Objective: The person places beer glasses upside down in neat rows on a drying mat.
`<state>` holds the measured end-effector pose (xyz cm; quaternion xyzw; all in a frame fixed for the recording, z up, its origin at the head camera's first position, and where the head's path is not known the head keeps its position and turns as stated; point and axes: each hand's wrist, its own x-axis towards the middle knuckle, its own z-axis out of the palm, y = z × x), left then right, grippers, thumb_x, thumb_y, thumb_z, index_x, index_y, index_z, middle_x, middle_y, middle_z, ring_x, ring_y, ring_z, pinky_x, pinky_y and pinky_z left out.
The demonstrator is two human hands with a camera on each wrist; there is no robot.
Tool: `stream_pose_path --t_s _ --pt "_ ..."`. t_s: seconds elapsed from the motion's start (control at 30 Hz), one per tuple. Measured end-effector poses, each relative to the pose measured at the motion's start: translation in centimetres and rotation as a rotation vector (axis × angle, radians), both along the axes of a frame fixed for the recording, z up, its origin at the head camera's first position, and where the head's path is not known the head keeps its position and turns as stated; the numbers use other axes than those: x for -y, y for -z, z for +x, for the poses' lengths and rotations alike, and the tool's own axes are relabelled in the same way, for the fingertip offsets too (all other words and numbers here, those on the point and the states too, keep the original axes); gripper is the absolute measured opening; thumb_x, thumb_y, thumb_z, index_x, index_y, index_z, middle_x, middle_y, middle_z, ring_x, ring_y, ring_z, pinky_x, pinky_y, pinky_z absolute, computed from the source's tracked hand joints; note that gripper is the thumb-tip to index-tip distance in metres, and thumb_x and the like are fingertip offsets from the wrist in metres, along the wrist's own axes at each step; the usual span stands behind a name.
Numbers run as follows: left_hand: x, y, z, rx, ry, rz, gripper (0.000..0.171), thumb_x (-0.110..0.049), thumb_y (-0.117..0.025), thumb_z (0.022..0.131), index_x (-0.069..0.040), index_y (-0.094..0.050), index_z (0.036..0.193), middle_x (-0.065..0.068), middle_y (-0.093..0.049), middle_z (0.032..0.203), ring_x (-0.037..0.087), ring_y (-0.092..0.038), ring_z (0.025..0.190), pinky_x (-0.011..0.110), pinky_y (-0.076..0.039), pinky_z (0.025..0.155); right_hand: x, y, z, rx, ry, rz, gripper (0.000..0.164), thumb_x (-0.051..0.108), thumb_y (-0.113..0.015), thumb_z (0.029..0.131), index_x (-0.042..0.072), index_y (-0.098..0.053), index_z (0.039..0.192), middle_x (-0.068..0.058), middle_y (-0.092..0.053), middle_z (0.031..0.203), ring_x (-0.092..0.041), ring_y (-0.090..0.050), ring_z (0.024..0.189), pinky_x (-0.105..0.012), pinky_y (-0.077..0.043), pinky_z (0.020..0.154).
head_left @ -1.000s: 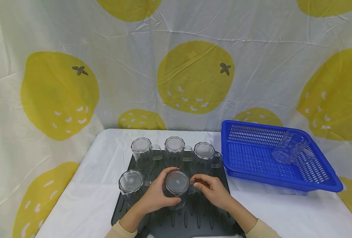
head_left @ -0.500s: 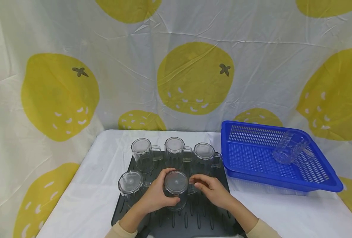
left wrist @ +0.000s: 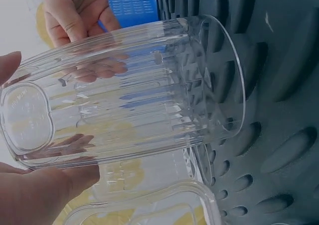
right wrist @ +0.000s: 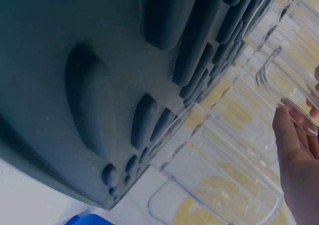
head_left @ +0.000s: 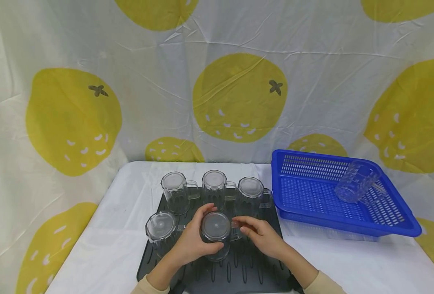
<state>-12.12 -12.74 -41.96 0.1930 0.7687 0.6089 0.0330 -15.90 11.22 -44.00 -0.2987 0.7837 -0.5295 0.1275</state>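
Upside down on a dark ridged drying mat (head_left: 244, 275), a clear glass mug (head_left: 216, 227) stands between my two hands. My left hand (head_left: 193, 241) grips it from the left near its raised base, thumb in front and fingers behind. On the other side, my right hand (head_left: 264, 237) has its fingertips at the mug's handle, index finger along the top; the right wrist view shows the thumb and fingers (right wrist: 294, 140) around that handle. The left wrist view has the mug's rim (left wrist: 241, 93) down at the mat.
Another inverted mug (head_left: 161, 226) is left of my left hand. Behind stand three more, the left (head_left: 174, 192), middle (head_left: 214, 190) and right (head_left: 251, 194) mugs. A blue basket (head_left: 312, 222) at the right holds a mug (head_left: 354, 181) on its side.
The held mug has shifted very slightly to the left, with both hands staying on it. The head view has moved a little; the other mugs and basket have not moved.
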Motion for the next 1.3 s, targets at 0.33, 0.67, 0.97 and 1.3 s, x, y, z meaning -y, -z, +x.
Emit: stream_pose_path --t_s 0.33,0.67,0.97,1.3 --pt "0.0 -0.8 0.3 -0.081 -0.058 -0.045 0.094 -0.018 -0.082 0.068 -0.026 -0.024 0.143 -0.003 -0.037 0.141 0.018 -0.041 0.124 0.035 -0.044 0.091 0.1 0.0 0.1 0.001 -0.012 0.007 0.038 0.020 -0.046 0.098 0.006 -0.047 0.133 -0.008 -0.055 0.126 -0.025 -0.052 0.116 -0.036 -0.045 0.091" --pt "1.0 -2.4 2.1 -0.185 -0.151 -0.131 0.096 -0.015 -0.082 0.070 -0.024 -0.023 0.145 -0.004 -0.037 0.142 0.020 -0.031 0.133 0.055 -0.027 0.101 -0.6 -0.1 0.4 0.040 0.060 0.004 0.038 0.025 -0.045 0.099 0.008 -0.047 0.133 -0.010 -0.055 0.126 -0.025 -0.051 0.116 -0.036 -0.044 0.092" --pt "3.9 -1.9 4.5 -0.379 -0.121 -0.121 0.063 -0.009 -0.073 0.079 -0.013 -0.044 0.135 0.003 -0.051 0.131 0.018 -0.047 0.120 0.042 -0.041 0.095 -1.7 -1.2 0.5 0.035 0.123 -0.049 0.039 0.019 -0.044 0.099 0.001 -0.045 0.133 -0.015 -0.053 0.128 -0.033 -0.048 0.118 -0.026 -0.043 0.091" --pt "7.8 -0.2 6.8 -0.269 0.079 -0.136 0.020 -0.001 -0.064 0.085 -0.014 -0.066 0.100 -0.005 -0.066 0.093 0.010 -0.062 0.082 0.028 -0.051 0.069 -2.6 -1.7 0.4 -0.005 0.207 -0.072 0.032 0.019 -0.045 0.099 0.005 -0.053 0.126 -0.015 -0.057 0.120 -0.030 -0.053 0.112 -0.029 -0.046 0.088"
